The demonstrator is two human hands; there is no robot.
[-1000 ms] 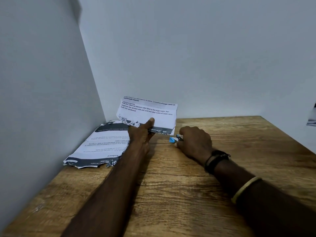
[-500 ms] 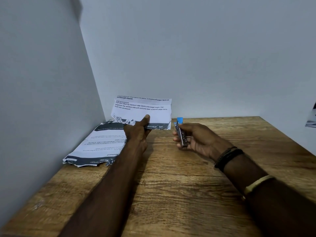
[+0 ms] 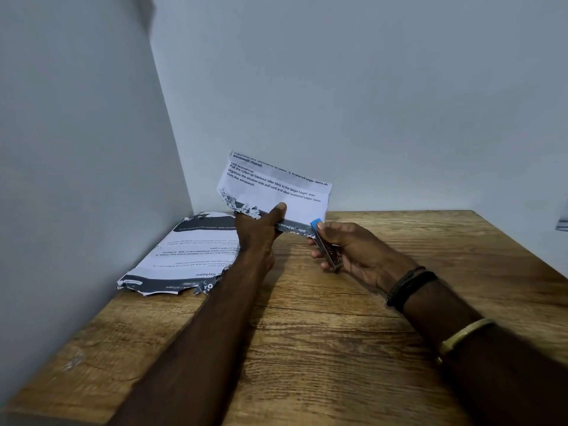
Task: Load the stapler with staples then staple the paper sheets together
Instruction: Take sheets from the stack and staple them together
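Right hand wrapped around small metal stapler with blue end cap, blue tip up, touching lower right corner of lifted sheet. Left hand pinches torn printed paper sheet at its ragged lower edge, thumb on front, holding it upright off the table, probably to present the corner to the stapler mouth. Whether staples are loaded: cannot tell. Second torn sheet lies flat in wall corner at left. Wooden tabletop bare toward right and near edges; room to work there.
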